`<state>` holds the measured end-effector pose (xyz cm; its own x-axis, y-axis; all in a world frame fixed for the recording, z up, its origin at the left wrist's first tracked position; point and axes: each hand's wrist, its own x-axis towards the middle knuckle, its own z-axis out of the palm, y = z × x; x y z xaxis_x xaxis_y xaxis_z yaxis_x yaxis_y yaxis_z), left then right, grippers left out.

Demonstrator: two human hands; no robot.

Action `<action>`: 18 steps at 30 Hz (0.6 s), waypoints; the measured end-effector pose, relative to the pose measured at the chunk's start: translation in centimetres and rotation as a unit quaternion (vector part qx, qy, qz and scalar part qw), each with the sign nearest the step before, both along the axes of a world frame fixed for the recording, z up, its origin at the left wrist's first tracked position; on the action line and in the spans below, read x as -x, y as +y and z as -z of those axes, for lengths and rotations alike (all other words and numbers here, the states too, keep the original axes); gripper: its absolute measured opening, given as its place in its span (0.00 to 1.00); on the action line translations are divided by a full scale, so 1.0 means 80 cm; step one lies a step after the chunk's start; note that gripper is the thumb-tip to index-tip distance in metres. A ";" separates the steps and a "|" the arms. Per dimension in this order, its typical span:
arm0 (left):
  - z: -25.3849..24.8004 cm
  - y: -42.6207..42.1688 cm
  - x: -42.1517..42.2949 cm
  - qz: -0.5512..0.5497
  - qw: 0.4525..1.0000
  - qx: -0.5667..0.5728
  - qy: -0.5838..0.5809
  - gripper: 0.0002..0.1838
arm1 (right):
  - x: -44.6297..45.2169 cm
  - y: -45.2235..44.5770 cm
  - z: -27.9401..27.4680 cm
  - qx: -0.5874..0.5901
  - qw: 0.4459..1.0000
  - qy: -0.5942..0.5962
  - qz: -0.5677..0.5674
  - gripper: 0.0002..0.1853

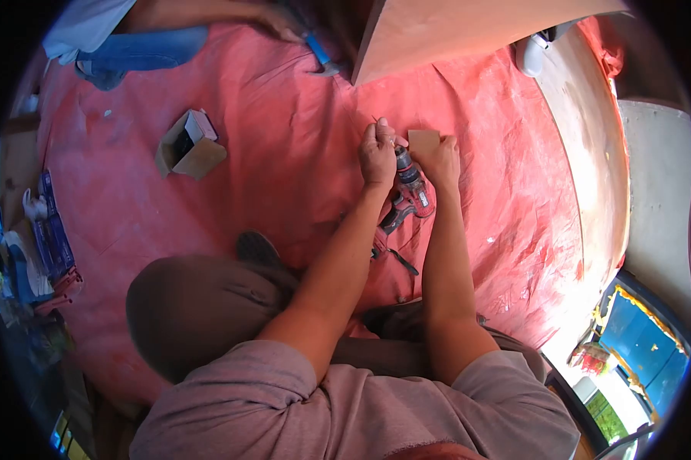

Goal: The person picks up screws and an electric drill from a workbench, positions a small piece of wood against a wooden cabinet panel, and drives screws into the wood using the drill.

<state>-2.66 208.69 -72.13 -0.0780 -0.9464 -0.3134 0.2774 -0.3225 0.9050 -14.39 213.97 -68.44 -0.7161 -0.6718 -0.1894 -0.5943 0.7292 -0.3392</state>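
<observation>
My left hand (377, 157) is closed in a pinch beside the chuck of a red and black cordless drill (413, 190). Whatever sits between its fingertips is too small to make out. Fingers of my right hand (440, 162) are closed on a flat brown rectangular piece (423, 142), which looks like cardboard. The drill lies between my forearms on a red cloth (299, 169), its chuck pointing away from me. A dark strap hangs near its base.
An opened cardboard box (200, 157) lies to the left. Beyond, another person's hand (284, 24) is at a blue-handled hammer (320, 55). A large board (468, 34) rises at the top. Blue boxes (52, 234) and tools line the left edge; a white bottle (529, 57) stands upper right.
</observation>
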 end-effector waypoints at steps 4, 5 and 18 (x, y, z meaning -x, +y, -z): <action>-0.004 -0.001 -0.007 0.023 1.000 0.005 -0.013 0.23 | -0.010 -0.064 -0.023 0.186 0.982 -0.030 0.010 0.20; 0.008 -0.001 -0.005 0.015 1.000 0.015 -0.013 0.23 | -0.022 -0.084 -0.039 0.214 0.975 -0.053 -0.024 0.17; 0.043 -0.005 -0.024 -0.017 0.999 -0.002 -0.044 0.24 | -0.030 -0.170 0.043 0.302 0.933 -0.070 -0.180 0.14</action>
